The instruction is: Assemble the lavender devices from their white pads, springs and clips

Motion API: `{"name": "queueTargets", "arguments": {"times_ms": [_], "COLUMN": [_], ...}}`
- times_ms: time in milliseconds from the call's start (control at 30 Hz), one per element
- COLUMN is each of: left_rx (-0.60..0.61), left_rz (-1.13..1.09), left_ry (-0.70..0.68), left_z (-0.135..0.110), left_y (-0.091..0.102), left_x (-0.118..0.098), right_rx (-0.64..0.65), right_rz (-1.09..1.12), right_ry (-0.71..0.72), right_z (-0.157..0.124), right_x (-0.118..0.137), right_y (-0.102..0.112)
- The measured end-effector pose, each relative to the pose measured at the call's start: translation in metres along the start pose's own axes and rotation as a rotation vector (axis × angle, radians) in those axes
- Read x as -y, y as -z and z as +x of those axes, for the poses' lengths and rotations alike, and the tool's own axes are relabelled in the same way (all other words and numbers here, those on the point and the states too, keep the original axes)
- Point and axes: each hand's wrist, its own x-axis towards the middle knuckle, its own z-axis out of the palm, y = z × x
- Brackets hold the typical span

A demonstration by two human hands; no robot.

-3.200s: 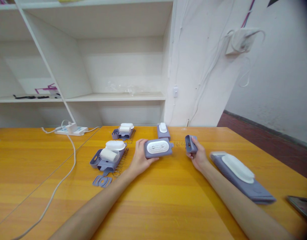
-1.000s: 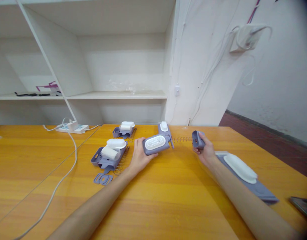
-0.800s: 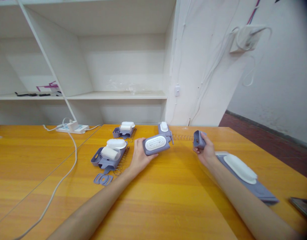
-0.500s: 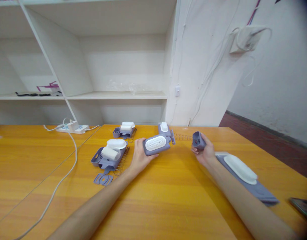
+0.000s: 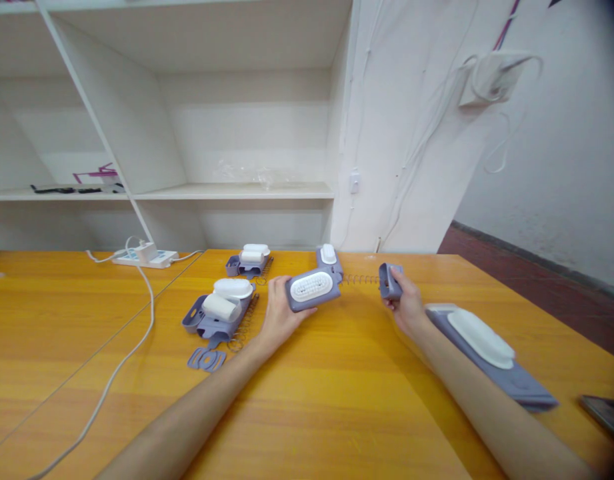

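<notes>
Lying loose on the near bench (image 5: 307, 417), flat rings (image 5: 202, 360) sit at eleven o'clock, just short of an unassembled set (image 5: 221, 313); a white-topped unit (image 5: 488, 357) rests at two. At twelve, the left hand (image 5: 279, 317) grips a white-padded body (image 5: 313, 287) by its end; at one, the right hand (image 5: 407, 303) pinches a hollow cap (image 5: 389, 283). A spring (image 5: 363, 280) spans the gap: cap and body are not yet joined. Farther, another unassembled set (image 5: 251, 259) lies between eleven and twelve, a small unit (image 5: 328, 257) at twelve.

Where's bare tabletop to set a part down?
Free: near tabletop between left forearm and right forearm; also between the white cable and flat purple rings. Crowded: around the coil spring by the open purple case, and outside the right forearm, by the white-topped case.
</notes>
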Motion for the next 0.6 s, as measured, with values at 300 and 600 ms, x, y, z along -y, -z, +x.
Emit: {"name": "queueTargets", "arguments": {"times_ms": [300, 600], "left_rx": [0.078, 0.167], "left_rz": [0.014, 0.005], "left_ry": [-0.064, -0.125], "left_z": [-0.003, -0.006], "left_y": [0.000, 0.000], "left_x": [-0.003, -0.006], "right_rx": [0.148, 0.246], "right_rz": [-0.133, -0.316], "right_ry": [0.088, 0.088], "right_z": [-0.009, -0.025], "right_x": [0.007, 0.013], "right_y": [-0.006, -0.019]}}
